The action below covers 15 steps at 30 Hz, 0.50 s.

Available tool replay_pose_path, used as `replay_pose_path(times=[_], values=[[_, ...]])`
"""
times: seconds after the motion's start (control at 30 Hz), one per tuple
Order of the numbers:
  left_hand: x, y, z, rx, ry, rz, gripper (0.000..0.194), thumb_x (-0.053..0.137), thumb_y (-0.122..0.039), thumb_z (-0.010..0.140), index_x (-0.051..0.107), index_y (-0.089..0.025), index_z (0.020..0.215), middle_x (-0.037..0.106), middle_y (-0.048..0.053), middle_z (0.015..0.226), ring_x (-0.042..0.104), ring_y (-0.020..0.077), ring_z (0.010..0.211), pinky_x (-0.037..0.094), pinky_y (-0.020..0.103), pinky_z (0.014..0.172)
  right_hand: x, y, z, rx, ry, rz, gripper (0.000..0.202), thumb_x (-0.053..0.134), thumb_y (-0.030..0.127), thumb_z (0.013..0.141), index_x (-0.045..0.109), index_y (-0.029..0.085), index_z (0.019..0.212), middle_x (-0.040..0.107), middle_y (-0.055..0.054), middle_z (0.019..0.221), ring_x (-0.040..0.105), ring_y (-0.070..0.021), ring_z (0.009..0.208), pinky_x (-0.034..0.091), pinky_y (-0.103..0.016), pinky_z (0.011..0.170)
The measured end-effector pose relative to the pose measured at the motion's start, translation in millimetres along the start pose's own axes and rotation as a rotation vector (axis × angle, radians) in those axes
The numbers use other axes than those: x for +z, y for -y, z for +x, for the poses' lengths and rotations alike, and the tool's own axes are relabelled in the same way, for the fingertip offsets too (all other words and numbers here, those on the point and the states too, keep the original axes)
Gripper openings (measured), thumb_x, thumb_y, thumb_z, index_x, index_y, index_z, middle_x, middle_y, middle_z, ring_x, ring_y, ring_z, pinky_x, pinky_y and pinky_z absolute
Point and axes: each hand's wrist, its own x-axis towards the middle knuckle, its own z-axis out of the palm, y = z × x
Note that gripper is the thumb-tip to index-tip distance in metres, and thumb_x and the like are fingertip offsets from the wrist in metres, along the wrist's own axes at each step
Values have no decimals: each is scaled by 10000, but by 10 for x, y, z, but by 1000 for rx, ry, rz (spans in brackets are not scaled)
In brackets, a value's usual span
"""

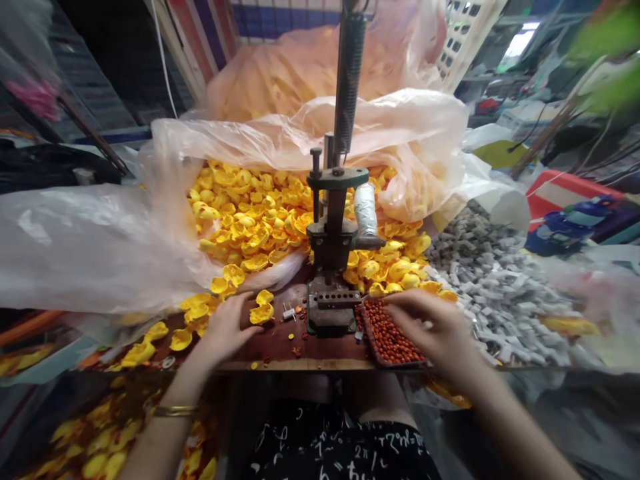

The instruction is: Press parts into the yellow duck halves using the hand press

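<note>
Left hand (pixel 229 327): lay spread beside curved yellow plastic shells (pixel 261 312). Right hand (pixel 434 321) (blurred; I could not tell its grip): hung over small, round red beads (pixel 393 337).

A black garment (pixel 340 447), printed with white letters, numbers and formula-like signs, is worn over the thighs (pixel 383 398); left of the garment, a gold-coloured bangle (pixel 176 411) is worn on the left forearm (pixel 189 381)

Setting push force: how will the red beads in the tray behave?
The red beads would likely roll, since they look rounded. Glossy highlights suggest they may be slippery. Loosely heaped, they'd probably shift separately, not as one.
</note>
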Motion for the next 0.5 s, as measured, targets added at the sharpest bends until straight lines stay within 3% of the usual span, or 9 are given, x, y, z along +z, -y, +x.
replay_pose_path(times=[0.1, 0.17, 0.23, 0.3, 0.37, 0.43, 0.5], values=[[398, 84, -4, -129, -16, 108, 684, 653, -299, 716, 426, -142, 1342, 596, 161, 1197, 528, 350, 1152, 402, 504, 961, 991, 141, 291, -54, 462, -89, 162, 512, 172, 879, 671, 195, 868, 667, -49, 888, 633, -134, 759, 481, -226, 681], [529, 102, -37, -168, -62, 102, 645, 601, -218, 744, 411, -146, 1356, 599, 159, 1179, 535, 343, 1140, 400, 510, 955, 1553, 214, 467, -45, 622, -218, 174, 514, 117, 852, 652, 169, 943, 648, -89, 1011, 637, -167, 853, 480, -242, 710], [579, 81, -71, -148, -139, 17, 629, 572, -150, 735, 416, -151, 1344, 595, 144, 1158, 553, 313, 1111, 415, 480, 955, 1887, 245, 582, -26, 686, -289, 205, 497, 91, 843, 635, 143, 986, 633, -125, 1056, 629, -207, 925, 487, -277, 740], [596, 32, -105, -103, -245, -99, 639, 548, -103, 724, 406, -171, 1343, 573, 124, 1148, 561, 279, 1090, 437, 437, 951, 1991, 228, 605, 0, 649, -252, 248, 468, 78, 848, 628, 139, 1027, 635, -132, 1045, 626, -222, 937, 493, -306, 758], [624, -41, -139, -67, -347, -179, 652, 529, -78, 726, 391, -190, 1353, 543, 115, 1145, 560, 262, 1083, 456, 414, 939, 1944, 176, 533, 69, 478, -22, 300, 455, 74, 843, 625, 164, 1074, 638, -111, 1046, 629, -205, 919, 496, -305, 768], [679, -141, -172, -45, -426, -215, 663, 525, -68, 734, 376, -202, 1366, 521, 115, 1145, 557, 259, 1077, 467, 411, 926, 1840, 129, 397, 230, 283, 406, 262, 495, 122, 833, 638, 189, 1042, 655, -76, 997, 643, -176, 838, 509, -281, 721], [752, -268, -198, -13, -479, -242, 684, 528, -60, 740, 353, -214, 1383, 513, 113, 1147, 557, 254, 1069, 476, 407, 915, 1749, 122, 247, 460, 184, 867, 167, 577, 235, 814, 634, 190, 964, 675, -42, 876, 650, -156, 697, 522, -263, 609]])
